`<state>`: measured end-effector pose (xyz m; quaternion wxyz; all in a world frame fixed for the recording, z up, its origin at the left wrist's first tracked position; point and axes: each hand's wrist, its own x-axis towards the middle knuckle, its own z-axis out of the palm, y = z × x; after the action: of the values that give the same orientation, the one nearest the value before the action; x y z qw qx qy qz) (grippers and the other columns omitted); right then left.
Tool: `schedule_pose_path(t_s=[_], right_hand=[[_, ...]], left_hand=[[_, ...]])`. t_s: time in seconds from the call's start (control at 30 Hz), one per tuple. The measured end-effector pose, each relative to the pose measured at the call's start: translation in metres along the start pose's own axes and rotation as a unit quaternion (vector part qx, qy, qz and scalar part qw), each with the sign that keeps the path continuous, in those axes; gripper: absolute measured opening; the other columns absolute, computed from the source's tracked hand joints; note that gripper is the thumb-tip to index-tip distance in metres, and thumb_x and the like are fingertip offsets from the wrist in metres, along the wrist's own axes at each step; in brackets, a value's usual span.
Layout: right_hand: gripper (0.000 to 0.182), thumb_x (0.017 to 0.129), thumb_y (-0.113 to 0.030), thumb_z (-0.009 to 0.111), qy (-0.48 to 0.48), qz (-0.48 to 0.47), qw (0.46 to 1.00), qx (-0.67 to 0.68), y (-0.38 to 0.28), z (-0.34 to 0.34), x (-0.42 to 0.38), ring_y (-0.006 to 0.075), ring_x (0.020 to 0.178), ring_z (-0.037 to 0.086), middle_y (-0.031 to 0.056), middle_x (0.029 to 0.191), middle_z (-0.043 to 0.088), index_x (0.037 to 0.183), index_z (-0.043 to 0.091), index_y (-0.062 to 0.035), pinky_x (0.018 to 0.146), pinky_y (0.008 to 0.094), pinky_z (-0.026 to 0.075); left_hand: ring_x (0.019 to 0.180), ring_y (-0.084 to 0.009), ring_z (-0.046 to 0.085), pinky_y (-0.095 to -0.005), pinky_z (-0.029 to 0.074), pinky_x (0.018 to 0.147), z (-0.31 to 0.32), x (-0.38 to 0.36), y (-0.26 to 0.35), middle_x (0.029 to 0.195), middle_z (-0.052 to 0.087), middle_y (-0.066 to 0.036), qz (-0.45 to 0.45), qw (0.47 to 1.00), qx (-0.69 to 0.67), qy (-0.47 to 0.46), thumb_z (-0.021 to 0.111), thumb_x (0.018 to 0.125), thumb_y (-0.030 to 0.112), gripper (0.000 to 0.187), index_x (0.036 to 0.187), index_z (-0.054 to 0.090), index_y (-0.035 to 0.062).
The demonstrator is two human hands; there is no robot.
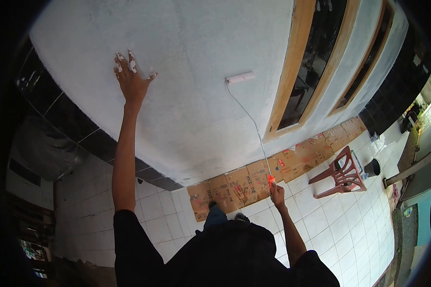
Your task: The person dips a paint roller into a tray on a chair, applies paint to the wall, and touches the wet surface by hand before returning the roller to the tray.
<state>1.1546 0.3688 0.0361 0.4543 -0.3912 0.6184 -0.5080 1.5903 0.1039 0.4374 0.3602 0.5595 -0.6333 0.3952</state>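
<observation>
My left hand [133, 83] is raised at the upper left, fingers spread against or close to the pale wall [187, 110]; white material coats several fingertips. At the lower right, my right hand [277, 195] is wrapped round the orange handle of a paint roller [271, 180]. A long, bent metal rod runs up from that handle to a whitish roller head, which lies against the wall to the left of the wood-framed window [309, 71]. Between my two hands is pale wall surface.
Flattened cardboard [244, 187] lies along the wall's foot, with my feet at its edge. On the white tiled floor [330, 213] stand a reddish-brown plastic chair [347, 177] and a dark bucket [372, 167]. Black tiles [72, 117] border the wall at left.
</observation>
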Motion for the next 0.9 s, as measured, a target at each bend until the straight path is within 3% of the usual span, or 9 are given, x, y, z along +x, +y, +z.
schedule_pose_path(t_s=[0.1,0.17,0.3,0.37,0.47,0.57,0.7,0.83,0.9], right_hand=[[0.053,0.093,-0.046,0.045,0.016,0.005,0.999,-0.033,-0.003,0.005,0.000,0.0055,0.038,0.034,-0.0037,0.047,0.038,0.053,0.041,-0.0116,0.036,0.0232,0.025],[0.054,0.093,-0.046,0.044,0.013,-0.026,1.000,-0.012,-0.039,0.021,0.007,0.0058,0.037,0.034,-0.0035,0.046,0.038,0.052,0.039,-0.0114,0.035,0.0233,0.024],[0.053,0.094,-0.047,0.043,0.001,-0.093,0.995,0.021,-0.140,0.050,0.038,0.0057,0.035,0.032,-0.0038,0.046,0.037,0.055,0.041,-0.0102,0.034,0.0233,0.024],[0.053,0.094,-0.049,0.041,-0.062,-0.072,0.993,0.072,-0.223,0.067,0.043,0.0058,0.035,0.032,-0.0035,0.046,0.037,0.057,0.041,-0.0103,0.034,0.0230,0.024],[0.053,0.093,-0.051,0.040,-0.082,-0.089,0.989,0.086,-0.267,0.089,0.048,0.0063,0.034,0.032,-0.0030,0.046,0.036,0.059,0.041,-0.0107,0.032,0.0229,0.024],[0.052,0.093,-0.051,0.040,-0.101,-0.067,0.985,0.119,-0.251,0.104,0.052,0.0068,0.033,0.033,-0.0028,0.046,0.036,0.061,0.042,-0.0105,0.031,0.0232,0.025],[0.048,0.095,-0.040,0.042,-0.088,-0.033,0.991,0.096,-0.165,0.108,0.034,0.0054,0.039,0.033,-0.0038,0.049,0.036,0.058,0.038,-0.0114,0.036,0.0229,0.026],[0.049,0.094,-0.045,0.042,-0.054,-0.057,0.997,-0.008,-0.035,0.078,0.002,0.0065,0.037,0.036,-0.0030,0.047,0.038,0.058,0.042,-0.0118,0.035,0.0238,0.027],[0.052,0.094,-0.047,0.042,-0.066,0.046,0.997,0.015,0.004,0.060,-0.024,0.0071,0.035,0.035,-0.0031,0.046,0.037,0.055,0.040,-0.0121,0.033,0.0250,0.026]], left_hand=[[0.134,-0.0427,0.017,-0.0529,0.019,0.107,-0.001,0.001,0.002,0.144,0.014,-0.028,-0.013,1.000,0.002,-0.004,0.075,0.064,0.050,0.106,0.143,0.017,0.0086],[0.134,-0.0426,0.017,-0.0530,0.019,0.107,-0.001,0.000,0.001,0.144,0.015,-0.028,-0.017,1.000,0.002,-0.004,0.075,0.063,0.050,0.107,0.143,0.018,0.0086],[0.134,-0.0420,0.017,-0.0533,0.020,0.106,0.002,0.001,0.000,0.144,0.016,-0.028,-0.012,1.000,-0.005,0.005,0.075,0.062,0.050,0.108,0.143,0.018,0.0088],[0.134,-0.0413,0.018,-0.0531,0.021,0.106,-0.003,0.001,0.003,0.143,0.018,-0.028,-0.017,1.000,0.004,0.004,0.077,0.062,0.048,0.107,0.143,0.019,0.0083],[0.134,-0.0408,0.018,-0.0529,0.021,0.106,-0.001,0.001,0.001,0.143,0.018,-0.028,-0.019,1.000,0.007,-0.002,0.077,0.061,0.049,0.108,0.143,0.018,0.0088],[0.134,-0.0411,0.017,-0.0530,0.020,0.107,0.000,0.000,0.000,0.144,0.017,-0.028,-0.018,1.000,0.004,-0.003,0.076,0.062,0.051,0.109,0.144,0.018,0.0097],[0.134,-0.0402,0.020,-0.0531,0.022,0.106,0.000,0.000,0.001,0.143,0.020,-0.028,-0.013,1.000,0.004,0.011,0.078,0.062,0.048,0.106,0.142,0.022,0.0072],[0.134,-0.0410,0.019,-0.0533,0.022,0.106,0.005,-0.001,-0.002,0.143,0.019,-0.028,0.003,1.000,0.008,0.019,0.077,0.061,0.049,0.107,0.142,0.022,0.0074],[0.133,-0.0419,0.020,-0.0537,0.023,0.105,0.006,-0.001,-0.004,0.142,0.020,-0.029,0.015,0.999,0.009,0.034,0.077,0.061,0.051,0.107,0.142,0.021,0.0074]])
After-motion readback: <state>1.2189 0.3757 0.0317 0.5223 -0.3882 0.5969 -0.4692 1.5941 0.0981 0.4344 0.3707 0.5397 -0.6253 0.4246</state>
